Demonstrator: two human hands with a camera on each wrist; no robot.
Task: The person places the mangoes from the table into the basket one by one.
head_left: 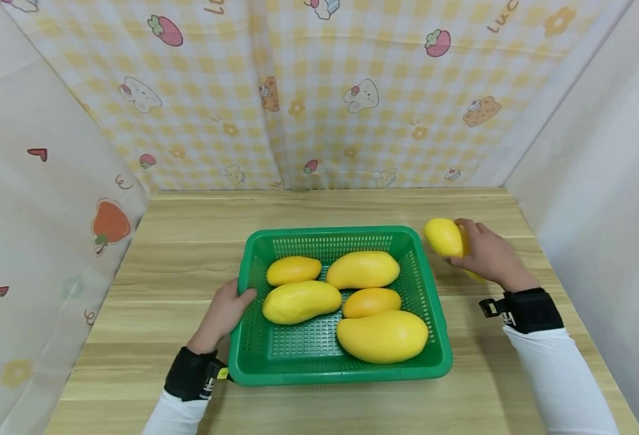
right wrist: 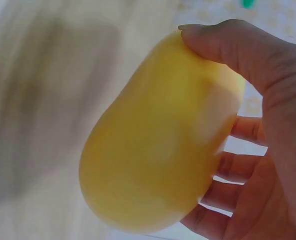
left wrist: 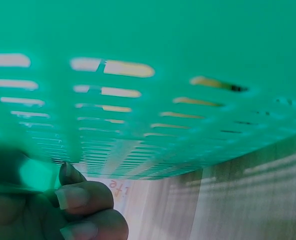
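Observation:
My left hand [head_left: 225, 311] grips the left rim of a green plastic basket [head_left: 341, 379], thumb over the edge and fingers outside; in the left wrist view curled fingertips [left wrist: 72, 197] show beneath its slotted wall. To the right of the basket, my right hand [head_left: 488, 254] holds a large yellow mango [right wrist: 158, 140] between thumb and fingers, raised over the table. The hand hides the middle of this mango in the head view. Inside the basket lie several mangoes, among them a big one [head_left: 382, 336] at the front right and a small orange-yellow one [head_left: 294, 270] at the back left.
The basket stands on a wood-grain table [head_left: 188, 254]. A yellow checked curtain [head_left: 319, 121] with cartoon prints hangs along the back edge. Pale cloth walls close off the left [head_left: 52, 211] and right [head_left: 613, 169] sides.

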